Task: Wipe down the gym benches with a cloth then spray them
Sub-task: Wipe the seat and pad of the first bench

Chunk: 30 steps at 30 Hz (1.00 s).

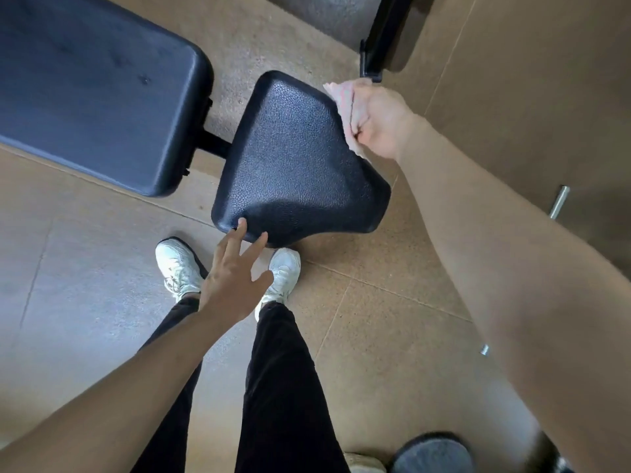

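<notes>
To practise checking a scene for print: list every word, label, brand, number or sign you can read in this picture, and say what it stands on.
No text can be read anywhere in this view.
Seat pad: plain black grained cover, no label.
Back pad: no print shows.
Cloth held in the right hand: no tag or print visible.
White shoes: no brand mark legible.
</notes>
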Each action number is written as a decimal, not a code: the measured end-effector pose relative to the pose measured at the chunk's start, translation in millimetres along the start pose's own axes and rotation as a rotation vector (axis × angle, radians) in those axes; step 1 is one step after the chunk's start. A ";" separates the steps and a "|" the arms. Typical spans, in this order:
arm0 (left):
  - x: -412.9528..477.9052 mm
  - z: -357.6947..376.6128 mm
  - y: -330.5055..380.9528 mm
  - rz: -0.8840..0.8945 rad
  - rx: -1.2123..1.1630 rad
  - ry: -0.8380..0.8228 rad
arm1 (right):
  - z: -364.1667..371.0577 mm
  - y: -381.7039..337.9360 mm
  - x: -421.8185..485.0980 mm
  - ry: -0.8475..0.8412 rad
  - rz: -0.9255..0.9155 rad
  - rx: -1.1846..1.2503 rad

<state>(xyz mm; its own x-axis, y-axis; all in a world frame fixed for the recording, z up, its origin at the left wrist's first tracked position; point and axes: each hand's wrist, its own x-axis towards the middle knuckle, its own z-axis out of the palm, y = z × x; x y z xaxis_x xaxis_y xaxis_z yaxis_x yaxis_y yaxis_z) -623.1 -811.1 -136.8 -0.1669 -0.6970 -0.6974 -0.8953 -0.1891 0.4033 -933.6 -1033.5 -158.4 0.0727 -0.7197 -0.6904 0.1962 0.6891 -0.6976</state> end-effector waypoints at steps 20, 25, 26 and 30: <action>-10.0 -204.4 0.7 0.192 -0.917 0.171 | 243.5 -27.7 -146.6 -0.046 -0.067 0.118; -9.6 -236.7 -46.5 0.179 -0.961 0.117 | 293.8 -35.0 -134.4 0.024 -0.037 0.025; -7.5 -242.5 -58.8 0.166 -0.948 0.106 | 301.5 -37.6 -129.1 0.045 -0.033 0.014; 3.2 -270.5 -104.9 0.062 -0.906 0.057 | 327.0 -46.6 -108.6 0.173 -0.100 -0.075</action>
<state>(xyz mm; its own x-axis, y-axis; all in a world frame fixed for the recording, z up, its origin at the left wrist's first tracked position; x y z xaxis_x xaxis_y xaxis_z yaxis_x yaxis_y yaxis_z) -418.0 -980.6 -21.1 -0.1618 -0.7523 -0.6386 -0.2143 -0.6049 0.7669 -630.9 -1015.2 11.6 -0.1142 -0.7637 -0.6354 0.1204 0.6243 -0.7719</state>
